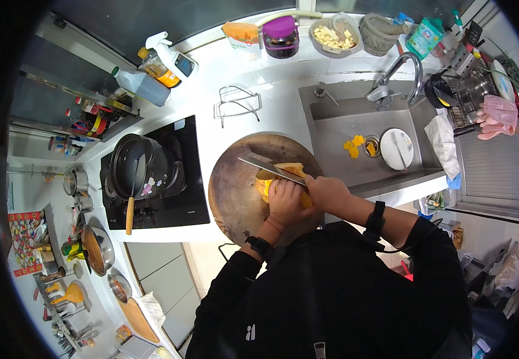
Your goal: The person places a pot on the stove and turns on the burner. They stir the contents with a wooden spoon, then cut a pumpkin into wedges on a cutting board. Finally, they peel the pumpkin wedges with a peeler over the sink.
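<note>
On a round wooden chopping board (232, 197) lies a chunk of orange-fleshed squash, probably pumpkin (292, 168). My left hand (285, 201) presses down on it from the near side, fingers curled over the flesh. In my right hand (327, 193) is the handle of a kitchen knife (268, 168). Its blade points to the upper left and lies across the pumpkin, just beyond my left fingers. How deep the edge sits in the flesh cannot be seen. Part of the pumpkin is hidden under my hands.
Right of the board is a steel sink (340, 130) holding orange pieces (353, 144) and a white plate (389, 155). A wire rack (238, 107) stands behind the board. To the left, a black pot (129, 166) with a wooden-handled utensil (130, 211) rests on the cooktop (187, 179).
</note>
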Available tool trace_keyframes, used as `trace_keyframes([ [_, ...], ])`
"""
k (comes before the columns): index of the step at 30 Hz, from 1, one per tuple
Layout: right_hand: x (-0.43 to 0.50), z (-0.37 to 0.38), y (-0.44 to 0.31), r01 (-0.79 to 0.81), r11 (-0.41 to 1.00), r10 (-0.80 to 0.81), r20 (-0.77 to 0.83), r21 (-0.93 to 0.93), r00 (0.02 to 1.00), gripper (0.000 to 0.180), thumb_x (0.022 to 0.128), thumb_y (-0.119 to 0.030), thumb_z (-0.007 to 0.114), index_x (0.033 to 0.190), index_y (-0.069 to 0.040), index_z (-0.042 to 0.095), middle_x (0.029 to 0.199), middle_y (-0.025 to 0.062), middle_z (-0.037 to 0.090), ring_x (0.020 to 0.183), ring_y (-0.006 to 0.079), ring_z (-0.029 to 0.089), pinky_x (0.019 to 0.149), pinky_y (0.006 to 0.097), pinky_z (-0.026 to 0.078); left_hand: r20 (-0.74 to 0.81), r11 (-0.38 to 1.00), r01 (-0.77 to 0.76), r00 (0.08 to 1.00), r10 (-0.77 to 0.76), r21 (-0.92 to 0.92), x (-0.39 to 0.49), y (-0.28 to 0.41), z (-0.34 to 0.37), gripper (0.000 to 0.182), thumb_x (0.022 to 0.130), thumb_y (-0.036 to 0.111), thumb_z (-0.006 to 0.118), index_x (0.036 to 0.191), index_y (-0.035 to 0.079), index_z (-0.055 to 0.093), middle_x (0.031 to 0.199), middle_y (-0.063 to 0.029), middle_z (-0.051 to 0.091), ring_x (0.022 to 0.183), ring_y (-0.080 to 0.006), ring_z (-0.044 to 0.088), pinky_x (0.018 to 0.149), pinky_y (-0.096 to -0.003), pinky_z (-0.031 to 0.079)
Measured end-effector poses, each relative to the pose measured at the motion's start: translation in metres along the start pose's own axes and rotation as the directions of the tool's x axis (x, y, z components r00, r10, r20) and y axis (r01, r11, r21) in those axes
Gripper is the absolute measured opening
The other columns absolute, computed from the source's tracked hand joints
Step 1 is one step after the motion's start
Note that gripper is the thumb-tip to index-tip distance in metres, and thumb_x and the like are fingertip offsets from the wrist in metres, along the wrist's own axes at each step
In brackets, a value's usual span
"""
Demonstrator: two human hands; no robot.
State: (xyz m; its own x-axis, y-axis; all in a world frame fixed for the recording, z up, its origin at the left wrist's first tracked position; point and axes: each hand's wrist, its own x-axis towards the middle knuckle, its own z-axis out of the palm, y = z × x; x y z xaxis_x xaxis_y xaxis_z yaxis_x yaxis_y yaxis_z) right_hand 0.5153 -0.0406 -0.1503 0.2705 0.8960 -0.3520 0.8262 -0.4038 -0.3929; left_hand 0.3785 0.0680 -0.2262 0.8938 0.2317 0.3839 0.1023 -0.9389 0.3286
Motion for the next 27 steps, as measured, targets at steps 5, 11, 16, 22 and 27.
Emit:
trace_keyframes([
  [5, -0.013, -0.007, 0.004, -0.032, 0.997, 0.031, 0.018, 0.064, 0.999, 0.066, 0.072, -0.049, 0.083, 0.107, 0.0, 0.056, 0.086, 0.0181, 0.072, 0.082, 0.0376, 0.072, 0.07, 0.0458, 0.058, 0.052, 1.0, 0.014, 0.999, -0.014, -0.002, 0.005, 0.002, -0.005, 0.074, 0.07, 0.068, 0.071, 0.109, 0.005, 0.064, 0.104, -0.0111, 0.059, 0.103, -0.0314, 0.054, 0.099, -0.0487, 0.036],
  [11, -0.002, -0.013, 0.005, 0.057, 0.997, -0.057, -0.011, 0.06, 0.998, 0.048, 0.084, -0.039, 0.071, 0.105, 0.001, 0.055, 0.084, 0.0204, 0.071, 0.081, 0.0398, 0.071, 0.069, 0.0481, 0.057, 0.029, 0.999, 0.042, 0.999, -0.041, -0.027, 0.012, 0.006, -0.006, 0.07, 0.071, 0.067, 0.071, 0.104, 0.005, 0.065, 0.102, -0.0113, 0.059, 0.101, -0.031, 0.055, 0.099, -0.0481, 0.035],
  [16, -0.023, 0.0, 0.012, -0.055, 0.995, 0.053, 0.034, 0.082, 0.998, 0.02, 0.093, -0.02, 0.056, 0.102, -0.002, 0.054, 0.083, 0.0204, 0.07, 0.078, 0.0412, 0.07, 0.067, 0.0518, 0.056, 0.047, 0.999, -0.02, 0.999, 0.021, -0.026, 0.014, 0.001, -0.009, 0.07, 0.068, 0.065, 0.073, 0.104, 0.006, 0.064, 0.103, -0.0116, 0.059, 0.102, -0.0319, 0.054, 0.098, -0.0477, 0.035],
  [22, 0.004, 0.029, 0.048, -0.06, 0.997, 0.059, 0.015, 0.045, 0.998, 0.017, 0.091, -0.015, 0.057, 0.103, -0.004, 0.054, 0.088, 0.0208, 0.071, 0.086, 0.041, 0.071, 0.072, 0.0522, 0.056, 0.058, 0.998, 0.035, 0.998, -0.032, -0.053, 0.014, -0.002, -0.002, 0.07, 0.068, 0.068, 0.072, 0.103, 0.007, 0.065, 0.101, -0.0109, 0.059, 0.104, -0.0313, 0.055, 0.099, -0.0493, 0.034],
  [27, 0.002, 0.047, 0.071, -0.149, 0.975, 0.149, 0.013, 0.168, 0.989, 0.02, 0.091, -0.02, 0.054, 0.105, -0.005, 0.054, 0.088, 0.0235, 0.07, 0.086, 0.0452, 0.067, 0.075, 0.055, 0.053, -0.013, 0.999, -0.003, 1.0, 0.004, 0.05, -0.002, -0.01, 0.003, 0.072, 0.069, 0.071, 0.07, 0.101, 0.007, 0.065, 0.1, -0.0107, 0.059, 0.105, -0.0317, 0.054, 0.102, -0.0497, 0.033],
])
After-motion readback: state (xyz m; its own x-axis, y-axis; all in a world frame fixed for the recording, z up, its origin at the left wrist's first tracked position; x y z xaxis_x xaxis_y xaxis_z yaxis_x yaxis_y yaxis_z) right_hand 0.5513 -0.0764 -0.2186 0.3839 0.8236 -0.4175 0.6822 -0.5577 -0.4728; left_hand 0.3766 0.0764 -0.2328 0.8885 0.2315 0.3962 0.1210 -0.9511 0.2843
